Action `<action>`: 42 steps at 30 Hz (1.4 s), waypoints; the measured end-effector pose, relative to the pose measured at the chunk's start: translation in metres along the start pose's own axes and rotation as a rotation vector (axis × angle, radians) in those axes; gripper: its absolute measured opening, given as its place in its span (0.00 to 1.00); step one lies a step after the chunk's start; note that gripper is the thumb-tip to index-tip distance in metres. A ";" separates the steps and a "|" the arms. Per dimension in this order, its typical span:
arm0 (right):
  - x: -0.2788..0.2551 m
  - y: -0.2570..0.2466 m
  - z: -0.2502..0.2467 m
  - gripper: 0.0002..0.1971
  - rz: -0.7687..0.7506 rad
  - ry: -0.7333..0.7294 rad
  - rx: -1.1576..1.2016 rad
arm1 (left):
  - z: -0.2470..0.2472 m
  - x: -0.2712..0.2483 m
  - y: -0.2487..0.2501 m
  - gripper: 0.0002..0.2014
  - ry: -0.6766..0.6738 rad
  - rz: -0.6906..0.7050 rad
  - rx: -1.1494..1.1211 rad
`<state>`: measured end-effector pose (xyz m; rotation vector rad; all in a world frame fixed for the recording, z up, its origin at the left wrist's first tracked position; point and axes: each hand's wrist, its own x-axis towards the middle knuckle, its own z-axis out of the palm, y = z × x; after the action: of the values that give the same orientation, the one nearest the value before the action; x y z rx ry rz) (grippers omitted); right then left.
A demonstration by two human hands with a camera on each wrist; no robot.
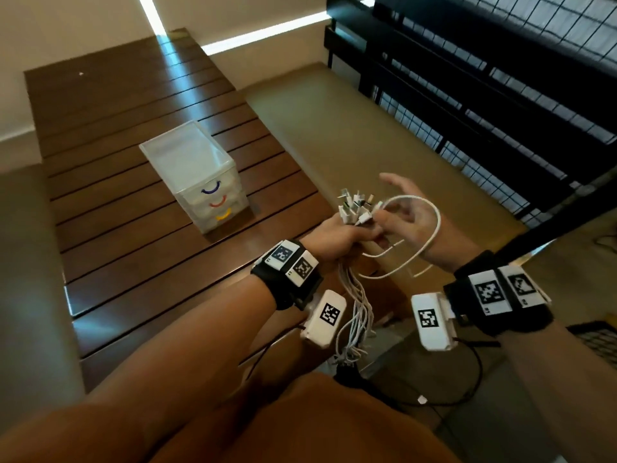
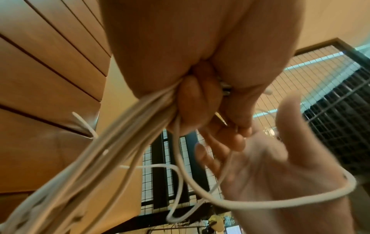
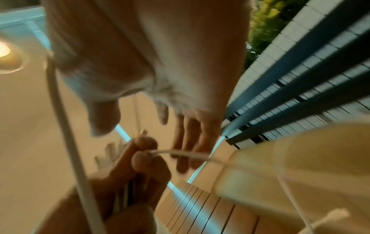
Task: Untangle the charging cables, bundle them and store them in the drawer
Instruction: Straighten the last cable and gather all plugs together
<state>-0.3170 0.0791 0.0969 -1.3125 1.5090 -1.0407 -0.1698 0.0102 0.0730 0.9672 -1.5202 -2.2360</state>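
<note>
Left hand (image 1: 337, 233): gripping the white cables (image 1: 355, 309) right of the drawer unit (image 1: 200, 182).
Right hand (image 1: 405, 208): fingers spread, a cable loop (image 1: 430, 242) draping it.

My arms are bare, and each wrist wears a black strap: the left wrist strap (image 1: 287, 279) and the right wrist strap (image 1: 500, 295) both carry white tiles printed with black square-pattern markers. Under each hangs a white camera block (image 1: 322, 319) bearing another marker, trailing thin black wires. I wear orange-brown cloth (image 1: 300, 426) over my lap.
</note>
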 end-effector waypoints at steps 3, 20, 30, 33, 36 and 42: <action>-0.005 0.015 -0.009 0.20 0.148 -0.238 -0.095 | -0.011 -0.001 0.010 0.09 0.018 0.017 -0.091; -0.026 0.117 -0.018 0.10 0.402 0.129 -0.293 | -0.041 -0.013 0.051 0.10 -0.088 0.042 0.199; -0.087 0.201 -0.024 0.08 0.745 0.111 -0.564 | -0.027 -0.010 0.056 0.12 -0.191 0.043 0.246; -0.104 0.219 -0.027 0.04 0.850 0.051 -0.615 | -0.019 -0.011 0.059 0.12 -0.221 0.043 0.271; -0.118 0.235 -0.025 0.20 0.889 -0.005 -0.489 | -0.007 -0.010 0.057 0.12 -0.246 0.054 0.289; -0.100 0.174 -0.033 0.18 0.538 0.180 -0.025 | 0.018 -0.004 0.038 0.12 -0.304 0.042 0.273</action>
<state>-0.3895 0.1978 -0.0521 -0.7679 1.8763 -0.8005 -0.1838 0.0097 0.1133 0.6735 -1.9981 -2.2658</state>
